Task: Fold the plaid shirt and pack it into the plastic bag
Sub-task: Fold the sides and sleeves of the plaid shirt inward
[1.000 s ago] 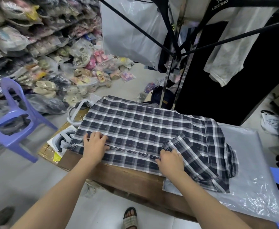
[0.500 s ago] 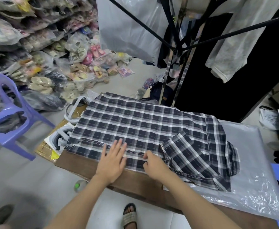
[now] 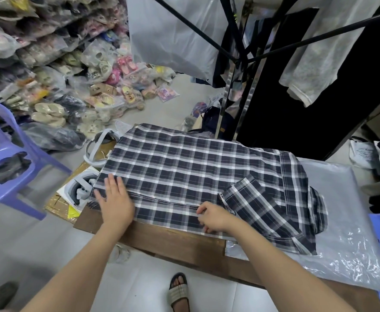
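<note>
The dark blue and white plaid shirt [image 3: 184, 170] lies spread face down across the wooden table [image 3: 173, 242], its short sleeve folded in over the back at the right. Under its collar end lies the clear plastic bag [image 3: 346, 221], flat on the table's right part. My left hand [image 3: 115, 201] rests flat, fingers apart, on the shirt's near left corner by the hem. My right hand [image 3: 213, 216] has its fingers curled, pressing down on the folded near edge of the shirt beside the sleeve.
A purple plastic chair [image 3: 6, 158] stands at the left. Bagged sandals [image 3: 72, 86] are heaped on the floor and shelves behind. A metal garment rack [image 3: 238, 91] with hanging clothes rises behind the table. A cardboard box [image 3: 72, 199] sits by the table's left end.
My left hand slid right along the near edge, then back left to the hem corner with fingers spread. My right hand stayed on the folded edge near the sleeve.
</note>
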